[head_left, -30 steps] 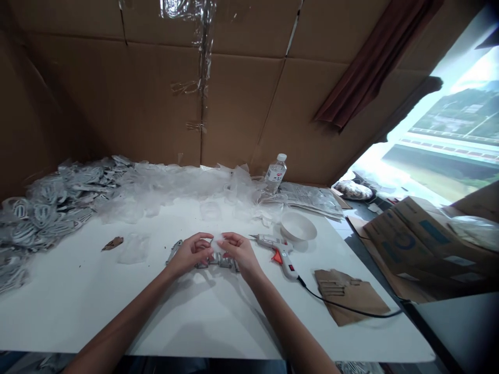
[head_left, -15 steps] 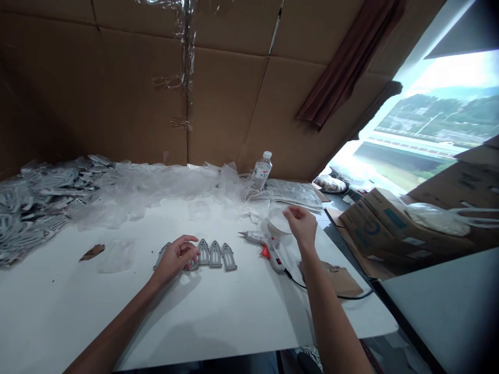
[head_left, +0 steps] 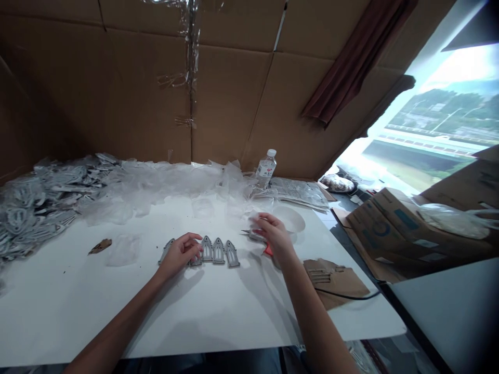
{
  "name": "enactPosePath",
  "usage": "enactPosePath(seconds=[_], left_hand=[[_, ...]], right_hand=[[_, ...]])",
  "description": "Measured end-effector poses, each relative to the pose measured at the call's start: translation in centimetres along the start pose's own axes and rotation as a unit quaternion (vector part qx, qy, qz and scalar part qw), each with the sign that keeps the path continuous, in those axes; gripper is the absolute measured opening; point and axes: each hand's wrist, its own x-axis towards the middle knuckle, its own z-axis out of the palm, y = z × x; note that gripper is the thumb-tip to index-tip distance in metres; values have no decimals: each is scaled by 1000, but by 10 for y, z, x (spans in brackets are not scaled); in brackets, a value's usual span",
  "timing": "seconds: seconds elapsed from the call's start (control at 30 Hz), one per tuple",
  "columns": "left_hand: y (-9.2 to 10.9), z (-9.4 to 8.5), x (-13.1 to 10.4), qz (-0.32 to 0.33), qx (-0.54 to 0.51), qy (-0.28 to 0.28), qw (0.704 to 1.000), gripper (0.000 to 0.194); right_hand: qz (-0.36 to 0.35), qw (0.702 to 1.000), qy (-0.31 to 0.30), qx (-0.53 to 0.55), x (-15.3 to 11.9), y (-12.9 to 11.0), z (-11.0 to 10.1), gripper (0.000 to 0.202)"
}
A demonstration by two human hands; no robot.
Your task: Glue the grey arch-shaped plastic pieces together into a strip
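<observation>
Several grey arch-shaped pieces (head_left: 219,252) with window-like cutouts lie side by side in a row on the white table. My left hand (head_left: 181,254) rests over the left part of this row, its fingers loosely curved and apart, hiding some of the pieces. Above the glue gun (head_left: 256,237), my right hand (head_left: 273,235) has its fingertips drawn together. Whatever is pinched there is too small to make out. The hand covers much of the gun; its metal tip and red trigger show. Right of that hand sits a shallow white round dish (head_left: 290,220).
Crumpled translucent bags (head_left: 171,182) line the back beside a heap of grey pieces (head_left: 35,208). A water bottle (head_left: 265,169) stands behind the glue gun. A cardboard scrap (head_left: 335,283) with a black cord across it lies right; cardboard boxes (head_left: 393,223) are beyond the table.
My right hand has moved left from the white dish to above the glue gun. My left hand stays over the row of grey pieces. The view has shifted slightly.
</observation>
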Motion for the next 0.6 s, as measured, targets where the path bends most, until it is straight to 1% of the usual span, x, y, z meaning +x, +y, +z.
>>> enactPosePath(seconds=[0.07, 0.13, 0.2, 0.27, 0.4, 0.53, 0.6], left_hand=[[1, 1, 0, 0, 6, -5, 1000, 38], [2, 1, 0, -2, 10, -13, 1000, 40], [1, 1, -1, -3, 11, -22, 1000, 43], [0, 2, -1, -3, 12, -29, 1000, 44], [-3, 5, -2, -5, 16, -34, 999, 40], [-1, 8, -3, -14, 16, -38, 999, 34], [1, 9, -4, -22, 11, -31, 999, 33]], right_hand=[[24, 997, -68, 17, -12, 7, 26, 49], [39, 992, -121, 23, -23, 14, 48, 47], [39, 987, -155, 18, -32, 19, 65, 41], [35, 983, -180, 11, -39, 23, 76, 36], [30, 976, -215, 3, -43, 34, 88, 32], [26, 975, -220, 4, -40, 47, 91, 36], [28, 975, -222, -1, -39, 52, 91, 38]])
